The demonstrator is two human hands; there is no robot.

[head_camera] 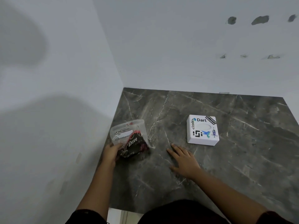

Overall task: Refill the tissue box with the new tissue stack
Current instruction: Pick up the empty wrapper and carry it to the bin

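A plastic-wrapped tissue pack (129, 138), clear with dark "Dove" print, lies on the dark marble counter (234, 159) at its left edge by the wall. My left hand (112, 152) grips the pack's near-left corner. A white square tissue box (203, 130) covered in stickers, with an oval slot on top, sits closed further right. My right hand (184, 160) rests flat on the counter between pack and box, fingers spread, holding nothing, a little short of the box.
Grey walls meet in a corner at the counter's back left, tight beside the tissue pack. The counter's near edge runs just in front of my body. Bare marble stretches right of the box.
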